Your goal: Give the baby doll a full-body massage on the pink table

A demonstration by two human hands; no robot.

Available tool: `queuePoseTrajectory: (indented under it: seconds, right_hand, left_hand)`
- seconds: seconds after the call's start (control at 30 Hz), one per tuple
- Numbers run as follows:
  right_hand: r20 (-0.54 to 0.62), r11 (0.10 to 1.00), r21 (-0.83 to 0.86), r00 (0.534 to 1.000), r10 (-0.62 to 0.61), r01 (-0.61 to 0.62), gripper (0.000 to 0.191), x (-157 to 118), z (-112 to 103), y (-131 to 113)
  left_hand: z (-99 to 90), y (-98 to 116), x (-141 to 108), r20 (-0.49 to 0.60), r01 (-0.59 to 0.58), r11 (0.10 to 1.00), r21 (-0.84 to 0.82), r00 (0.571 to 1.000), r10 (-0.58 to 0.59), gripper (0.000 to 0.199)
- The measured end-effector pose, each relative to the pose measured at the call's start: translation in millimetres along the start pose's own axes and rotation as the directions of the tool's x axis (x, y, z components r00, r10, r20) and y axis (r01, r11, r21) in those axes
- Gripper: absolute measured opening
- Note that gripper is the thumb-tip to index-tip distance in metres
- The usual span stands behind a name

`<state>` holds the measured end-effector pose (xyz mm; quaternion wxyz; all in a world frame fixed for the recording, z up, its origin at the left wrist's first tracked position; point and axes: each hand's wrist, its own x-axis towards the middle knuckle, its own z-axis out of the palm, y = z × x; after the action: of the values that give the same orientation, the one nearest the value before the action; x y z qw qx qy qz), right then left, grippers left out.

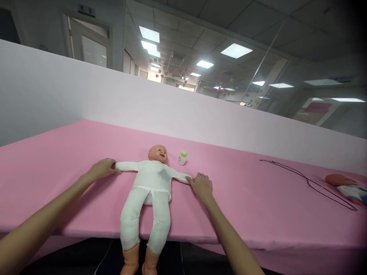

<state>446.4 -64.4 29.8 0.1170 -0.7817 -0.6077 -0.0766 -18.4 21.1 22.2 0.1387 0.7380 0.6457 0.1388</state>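
Observation:
A baby doll point(153, 175) with a white cloth body lies face up on a pink-covered table point(243, 198), its arms stretched out to both sides. Its brown feet hang past the table's front edge. At the doll's hand on the left of the view, my left hand point(104, 168) is closed around the end of the arm. My right hand point(202, 186) grips the doll's other hand, thumb near the white sleeve end. Both doll hands are mostly hidden by my fingers. Just beyond the doll's shoulder stands a small white bottle point(182, 158) with a green cap.
A thin dark cord point(306, 178) lies looped on the right of the table. Beside it, at the far right, rests a second doll point(348, 187), partly cut off. A low white wall point(177, 118) with glass above it borders the table's back.

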Motion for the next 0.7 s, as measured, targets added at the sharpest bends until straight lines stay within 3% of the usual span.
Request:
queuePoseTrajectory:
  seconds: [0.07,0.13,0.23,0.3,0.37,0.43,0.5,0.57,0.7]
  right_hand:
    - [0.088,0.995,0.025,0.991,0.097,-0.099,0.058,2,-5,7]
    - [0.16,0.981,0.099,0.976,0.15,-0.167,0.058,3,-8,10]
    - [0.165,0.909,0.365,0.975,0.149,-0.201,0.057,2,-7,13]
    - [0.123,0.751,0.642,0.988,0.097,-0.154,0.07,1,-3,12]
    - [0.077,0.514,0.849,0.99,0.115,-0.126,0.085,0,2,7]
    - [0.077,0.279,0.951,0.976,0.204,-0.133,0.089,-2,9,-2]
    - [0.12,0.13,0.979,0.962,0.243,-0.155,0.077,-4,17,-15]
    - [0.14,0.096,0.982,0.967,0.213,-0.163,0.065,-4,24,-27]
    - [-0.03,0.178,0.984,0.991,0.129,0.006,0.066,8,31,-46]
  left_hand:
    - [-8.6,-6,3,0.053,-0.002,0.997,-0.081,0.999,0.006,0.038]
    - [-13.2,-7,4,0.03,-0.021,0.985,-0.17,0.999,0.027,0.036]
    - [-19.1,-1,2,-0.041,-0.042,0.917,-0.396,0.999,0.028,0.034]
    - [-22.5,6,2,-0.093,-0.046,0.806,-0.59,0.996,-0.011,0.045]
    - [-21.5,17,5,-0.171,-0.079,0.637,-0.767,0.982,-0.085,0.059]
    - [-12.6,32,10,-0.238,-0.15,0.421,-0.895,0.957,-0.164,0.066]
    - [3.3,49,15,-0.223,-0.175,0.228,-0.958,0.953,-0.207,0.067]
    - [21.0,65,19,-0.178,-0.151,0.145,-0.978,0.963,-0.201,0.068]
    - [36.5,78,34,-0.213,-0.189,0.198,-0.962,0.971,-0.111,0.064]
